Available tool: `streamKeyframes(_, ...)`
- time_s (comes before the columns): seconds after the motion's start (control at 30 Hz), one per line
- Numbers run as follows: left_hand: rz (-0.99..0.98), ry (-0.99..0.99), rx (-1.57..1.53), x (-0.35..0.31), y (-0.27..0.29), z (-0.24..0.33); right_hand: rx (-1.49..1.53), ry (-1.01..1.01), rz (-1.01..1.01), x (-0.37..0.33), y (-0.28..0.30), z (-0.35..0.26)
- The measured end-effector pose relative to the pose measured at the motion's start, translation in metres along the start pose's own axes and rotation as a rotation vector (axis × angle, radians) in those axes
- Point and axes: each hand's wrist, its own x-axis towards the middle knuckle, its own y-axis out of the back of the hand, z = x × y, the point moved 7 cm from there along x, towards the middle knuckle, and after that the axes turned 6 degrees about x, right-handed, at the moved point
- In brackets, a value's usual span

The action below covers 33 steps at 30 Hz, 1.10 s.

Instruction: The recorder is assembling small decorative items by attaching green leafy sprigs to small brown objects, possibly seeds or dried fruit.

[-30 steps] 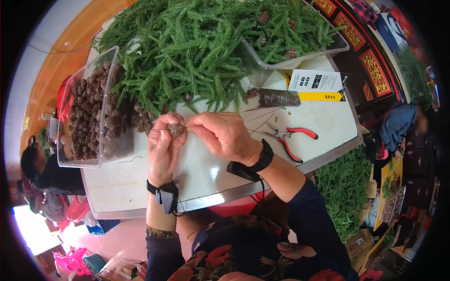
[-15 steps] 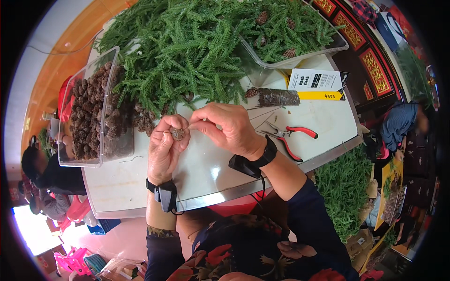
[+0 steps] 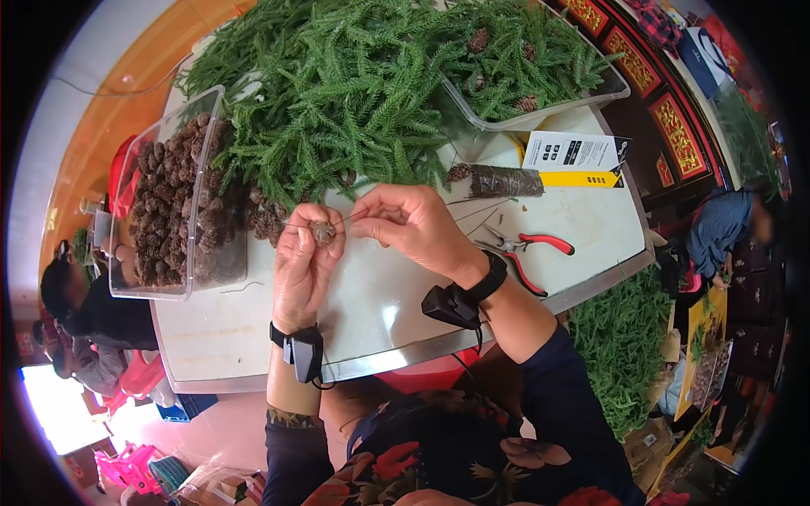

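Observation:
A small brown pine cone [image 3: 322,233] sits between the fingertips of my left hand [image 3: 305,257], which is closed on it above the white table. Thin dark wire [image 3: 359,215] stands out from the cone on both sides. My right hand [image 3: 407,221] pinches the wire's right end, a short way from the cone. More loose pine cones [image 3: 267,221] lie just beyond my left hand. Right of my hands rest pliers [image 3: 525,251] with red handles, jaws apart. Several cut wires [image 3: 479,211] lie between the pliers and a dark wrapped bundle [image 3: 506,181].
A clear plastic bin [image 3: 202,194] full of pine cones stands at the left. Green artificial fir branches [image 3: 337,101] heap across the far side. Another clear bin [image 3: 506,124] holds branches and cones. A yellow tool [image 3: 578,179] with a white card lies at right. Other people work at both sides.
My right hand has drawn slightly right, away from the cone, and more wire now shows between my hands. My left hand still holds the cone.

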Motion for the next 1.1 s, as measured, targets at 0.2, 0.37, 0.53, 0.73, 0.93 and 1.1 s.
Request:
streamKeyframes(0.2,-0.049,0.003,0.017,0.000,0.001,0.000,0.082,-0.061,-0.021,0.002,-0.001,0.005)
streamKeyframes(0.37,-0.061,0.022,0.044,0.000,0.000,-0.004,0.108,-0.052,-0.017,0.002,0.000,0.007)
streamKeyframes(0.53,-0.068,0.026,0.077,-0.001,-0.005,-0.004,0.109,-0.018,-0.016,0.001,0.000,0.004)
streamKeyframes(0.73,-0.055,0.057,0.050,-0.001,-0.005,-0.004,-0.020,0.082,0.026,-0.002,0.001,-0.005)
streamKeyframes(0.93,-0.020,0.065,0.078,-0.002,0.000,-0.003,-0.152,0.131,0.053,-0.002,0.002,-0.009)
streamKeyframes(1.1,-0.022,0.065,0.070,-0.004,0.002,0.000,-0.166,0.164,0.056,-0.002,-0.002,-0.011)
